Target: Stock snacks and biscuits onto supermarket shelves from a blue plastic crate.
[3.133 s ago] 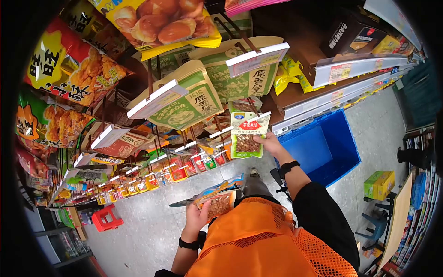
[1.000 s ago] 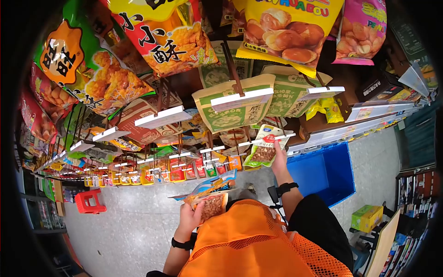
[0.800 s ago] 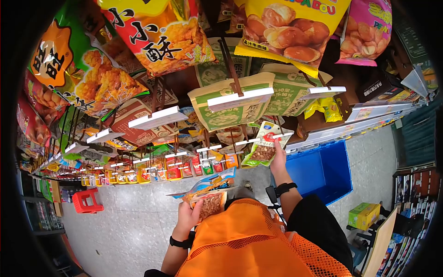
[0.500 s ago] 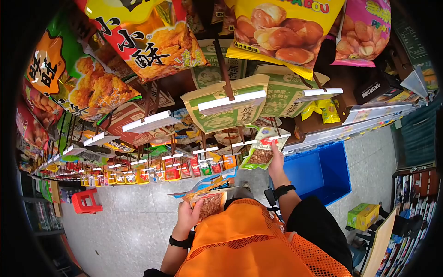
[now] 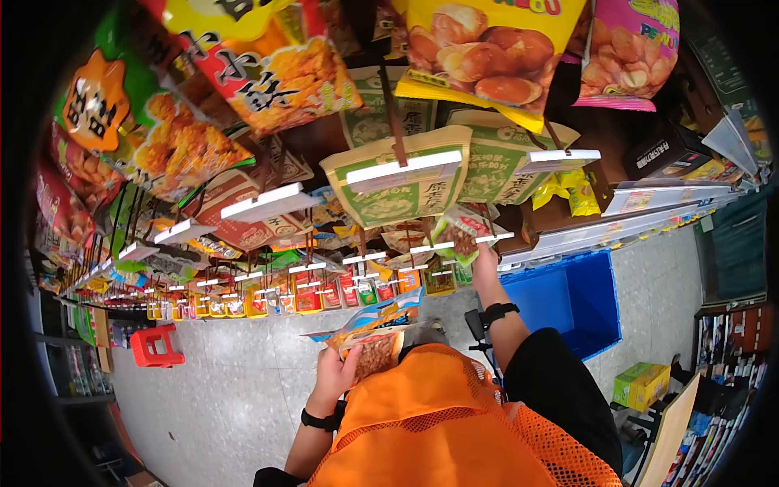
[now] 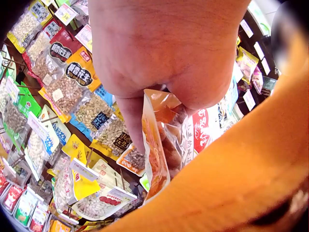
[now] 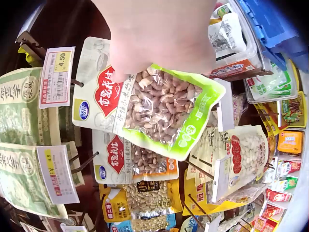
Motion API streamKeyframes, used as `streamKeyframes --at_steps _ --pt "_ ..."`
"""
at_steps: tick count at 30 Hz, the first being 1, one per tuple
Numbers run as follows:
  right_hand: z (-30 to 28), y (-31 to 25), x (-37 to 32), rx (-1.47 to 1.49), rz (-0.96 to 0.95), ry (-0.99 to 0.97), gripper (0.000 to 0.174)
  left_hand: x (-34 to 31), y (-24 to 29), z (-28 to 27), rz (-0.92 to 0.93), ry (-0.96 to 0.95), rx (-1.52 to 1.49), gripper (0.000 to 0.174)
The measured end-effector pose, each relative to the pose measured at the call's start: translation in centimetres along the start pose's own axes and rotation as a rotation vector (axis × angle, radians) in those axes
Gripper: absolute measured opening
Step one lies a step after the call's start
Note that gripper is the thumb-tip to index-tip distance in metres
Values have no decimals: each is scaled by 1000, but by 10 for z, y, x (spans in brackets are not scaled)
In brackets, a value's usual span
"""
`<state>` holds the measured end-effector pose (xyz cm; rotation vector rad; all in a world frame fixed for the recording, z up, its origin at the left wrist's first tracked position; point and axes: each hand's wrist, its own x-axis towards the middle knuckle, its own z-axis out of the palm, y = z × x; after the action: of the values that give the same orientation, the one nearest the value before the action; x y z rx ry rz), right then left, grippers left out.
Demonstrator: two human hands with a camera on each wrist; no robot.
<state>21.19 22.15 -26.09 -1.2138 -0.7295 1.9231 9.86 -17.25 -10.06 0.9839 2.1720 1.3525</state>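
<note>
My right hand [image 5: 488,272] pinches a bag of peanuts [image 7: 159,111] with a green border and a white, red-labelled top. In the right wrist view it overlaps a similar bag with an orange edge [image 7: 149,162] hanging behind it. The head view shows it among the white-tagged hooks, its top partly behind a price tag. Low before the orange vest [image 5: 438,414], my left hand [image 5: 334,375] grips a bag of reddish nuts [image 5: 378,357], together with a blue packet [image 5: 369,315]. In the left wrist view, the hand and orange cloth hide much of the nut bag [image 6: 157,145].
Green-and-tan snack bags [image 5: 398,191] hang just above my right hand, with large yellow and red packets higher up. A blue crate [image 5: 560,300] stands on the floor at the right. Farther left is a red stool [image 5: 157,346]. Metal hooks with price tags [image 7: 58,75] jut outward.
The view has swung left along the rack, toward larger packets. My right hand has lifted the green-bordered bag slightly and tilted it inward among the hooks. My left hand keeps its hold.
</note>
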Motion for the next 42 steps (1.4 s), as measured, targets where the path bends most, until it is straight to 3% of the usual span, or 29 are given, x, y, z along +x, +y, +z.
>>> streamKeyframes --at_steps 1,2,4,7,8,9,11,12,14,15,16,18,19,21,24,25,28,31,33,37,42 --pt "-6 -3 4 -104 78 13 59 -1 0 0 13 24 -6 31" --pt "3 -2 -6 -65 -27 19 56 -2 1 -2 -2 35 0 31" --pt "-3 8 -1 -338 -102 -30 59 -3 1 -6 -47 27 -35 30" --pt "-13 -8 -28 -1001 12 -206 75 0 4 -10 -31 79 -126 29" --pt "-26 3 -17 -1211 -53 -253 76 0 0 -12 -39 89 -121 29" --pt "-19 -2 -37 -1214 -50 -265 76 0 -6 -12 -50 72 -169 28" --pt "6 -34 -92 -1180 -58 -495 57 3 -7 -13 -32 66 -244 28" --pt "9 -32 -100 -1183 -59 -496 57 4 -9 -13 -32 69 -247 28" --pt "14 -32 -114 -1307 -36 -687 75 7 -16 -14 -48 31 -276 30" --pt "34 -52 -146 -1314 -64 -802 72 10 -17 -15 -13 31 -270 31" --pt "38 -47 -155 -1319 -67 -785 72 12 -17 -15 -7 20 -280 31" --pt "40 -36 -173 -1085 13 -1134 69 15 -15 -17 20 50 -308 29" --pt "45 -28 -185 -1088 9 -1119 69 17 -18 -17 26 40 -316 29" --pt "57 -9 -207 -801 -52 -1240 71 18 -25 -15 21 68 -394 27" --pt "68 11 -227 -753 20 -1082 62 18 -31 -13 -3 49 -495 24" --pt "72 11 -230 -773 90 -1003 49 17 -34 -14 -2 39 -501 24" --pt "78 10 -242 -843 -3 -920 36 16 -46 -22 -80 -70 -519 23" --pt "77 14 -252 -753 -56 -928 32 11 -52 -27 -75 -195 -592 26" --pt "70 20 -256 -765 -77 -920 32 13 -52 -32 128 -158 -489 30" --pt "72 6 -265 -867 -142 -939 33 14 -52 -52 345 -243 -309 41" --pt "74 0 -262 -1042 -283 -1028 34 4 -53 -69 257 -254 -356 34"
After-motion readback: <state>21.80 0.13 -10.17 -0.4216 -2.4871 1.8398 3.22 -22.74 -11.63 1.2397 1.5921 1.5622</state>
